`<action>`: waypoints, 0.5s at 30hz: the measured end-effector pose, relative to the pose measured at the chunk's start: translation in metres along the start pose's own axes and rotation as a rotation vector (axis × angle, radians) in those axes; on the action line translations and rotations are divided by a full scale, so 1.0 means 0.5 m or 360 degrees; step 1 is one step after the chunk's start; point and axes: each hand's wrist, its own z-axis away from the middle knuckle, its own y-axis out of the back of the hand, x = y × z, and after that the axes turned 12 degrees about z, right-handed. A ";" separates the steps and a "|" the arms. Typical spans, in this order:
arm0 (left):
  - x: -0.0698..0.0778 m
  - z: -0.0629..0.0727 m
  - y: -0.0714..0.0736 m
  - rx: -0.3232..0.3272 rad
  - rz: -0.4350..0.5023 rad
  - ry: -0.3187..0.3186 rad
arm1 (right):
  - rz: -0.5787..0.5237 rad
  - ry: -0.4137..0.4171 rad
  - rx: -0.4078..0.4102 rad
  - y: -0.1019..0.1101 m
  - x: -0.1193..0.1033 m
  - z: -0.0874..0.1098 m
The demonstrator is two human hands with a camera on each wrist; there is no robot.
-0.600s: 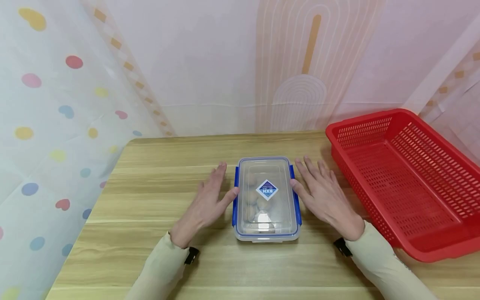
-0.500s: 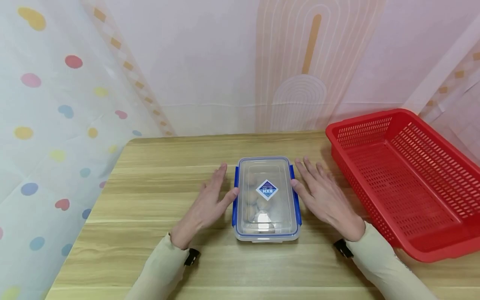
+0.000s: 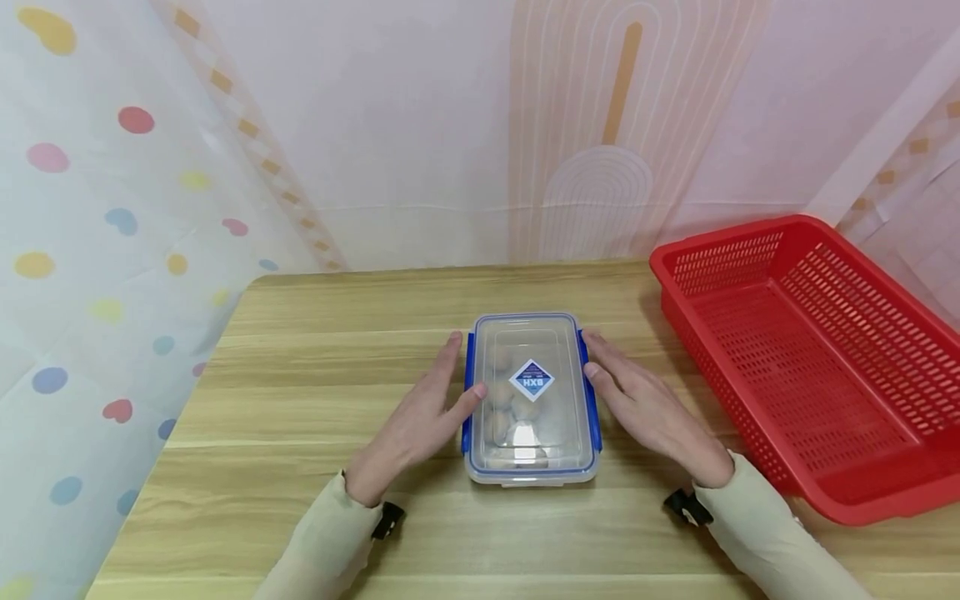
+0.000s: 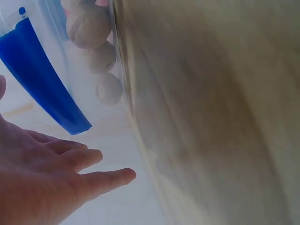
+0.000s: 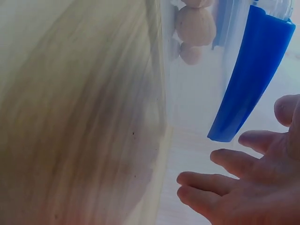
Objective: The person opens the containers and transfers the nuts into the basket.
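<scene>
A clear plastic food storage box (image 3: pixel 498 333) with a lid and a blue-and-white label lies on the wooden table. Its left latch (image 4: pixel 44 77) and right latch (image 5: pixel 253 75) are blue and lie flat along the sides. Through the walls show several round tan walnuts (image 4: pixel 89 28). My left hand (image 3: pixel 416 425) is at the box's left side, fingers straight, thumb tip overlapping the lid edge in the head view. On the opposite side my right hand (image 3: pixel 648 408) has straight fingers, its fingertips right at the latch. Neither hand is curled round the box.
A red perforated plastic basket (image 3: pixel 810 383) stands on the right, close to my right forearm. The wooden table (image 3: pixel 315 358) extends left of the box to its edge. Behind it hangs a pale patterned cloth (image 3: pixel 420 125).
Both hands have moved inward to the box. The right fingers have drawn together, and the left thumb has come over the lid edge. The view has shifted slightly.
</scene>
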 end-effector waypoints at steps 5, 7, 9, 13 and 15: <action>-0.002 -0.004 -0.009 -0.0016 -0.0019 0.0000 | -0.0058 0.0009 -0.0025 -0.006 0.002 0.001; -0.002 -0.006 -0.012 -0.0024 -0.0022 -0.0003 | -0.0080 0.0013 -0.0028 -0.007 0.003 0.000; -0.001 -0.007 -0.014 -0.0034 -0.0022 -0.0005 | -0.0097 0.0009 -0.0034 -0.008 0.004 0.000; 0.000 -0.009 -0.017 -0.0060 -0.0007 -0.0012 | -0.0143 -0.0008 -0.0061 -0.009 0.005 0.000; 0.000 -0.011 -0.019 -0.0082 0.0003 -0.0010 | -0.0185 -0.0017 -0.0066 -0.009 0.004 0.000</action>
